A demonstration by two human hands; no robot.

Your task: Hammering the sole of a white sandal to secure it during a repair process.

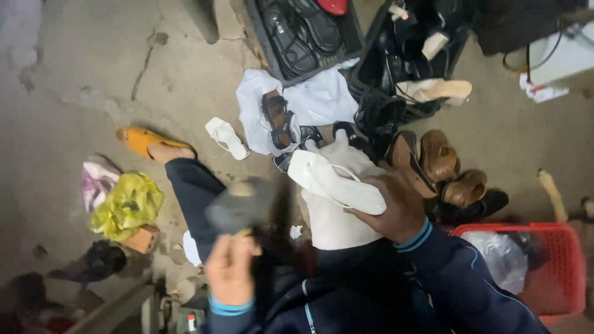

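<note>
My right hand point(394, 209) holds a white sandal point(334, 180) sole-up over a white cloth bundle point(339, 216) in my lap. My left hand point(230, 269) grips the wooden handle of a hammer point(238, 207), whose dark head is blurred and raised near my knee. Both sleeves are dark blue with light blue cuffs. My foot in an orange slipper point(145, 141) rests on the concrete floor at the left.
A second white sandal point(226, 137) lies on the floor. A brown strap sandal point(276, 119) sits on a white bag. Brown shoes point(440, 164) pile at the right beside a red basket point(560, 266). Black crates point(309, 37) of footwear stand behind. A yellow bag point(127, 205) lies left.
</note>
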